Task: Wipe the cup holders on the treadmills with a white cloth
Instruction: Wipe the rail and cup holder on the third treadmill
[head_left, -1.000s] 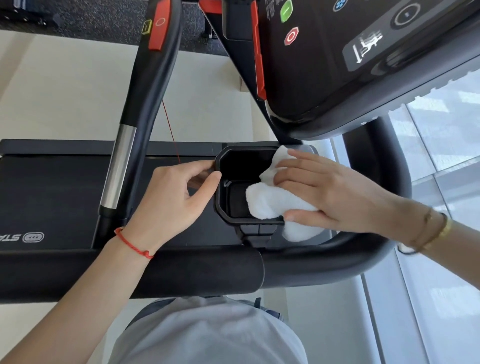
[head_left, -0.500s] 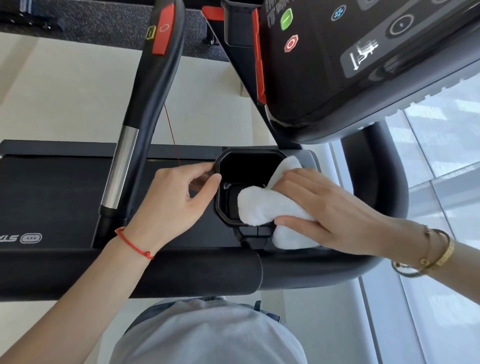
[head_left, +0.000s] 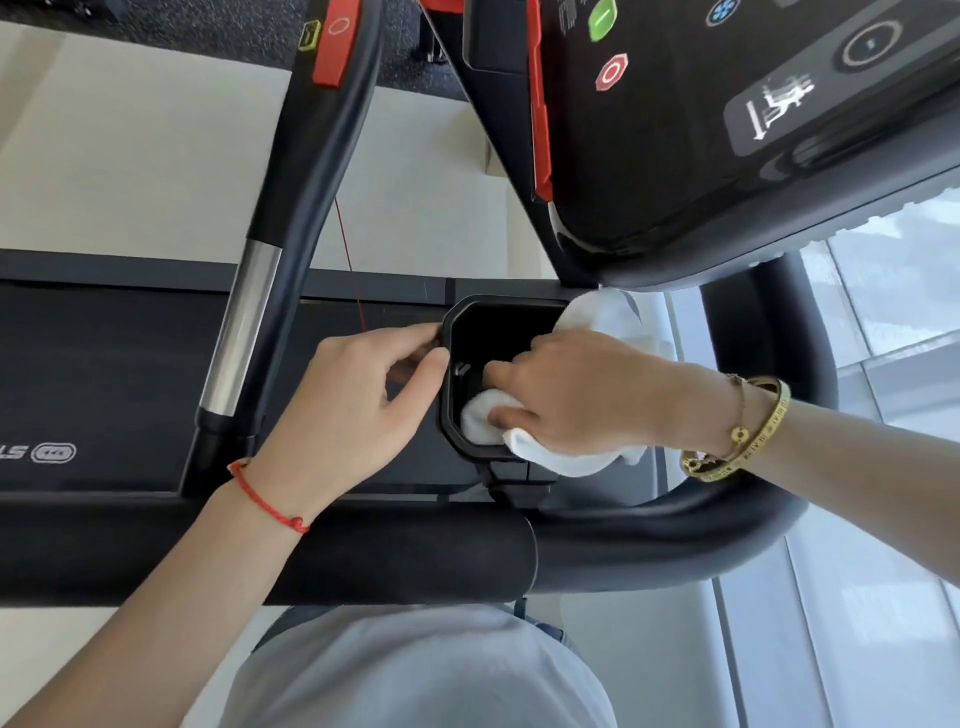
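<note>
Head view looks straight down on a person leaning over a treadmill's front rail. The right hand (head_left: 582, 395) has its fingers curled round a white cloth (head_left: 545, 447) and pushes it down inside the black cup holder (head_left: 498, 322), which hangs just below the console (head_left: 701, 130). Part of the cloth spills out over the holder's right and near rim. The left hand (head_left: 348, 410) steadies the holder, thumb and fingertips pinching its left edge. As I judge it, the wipe of this holder is under way, working the floor and lower walls; the far wall and rim may remain. Only this one holder shows, so whether other treadmills are done I cannot tell.
</note>
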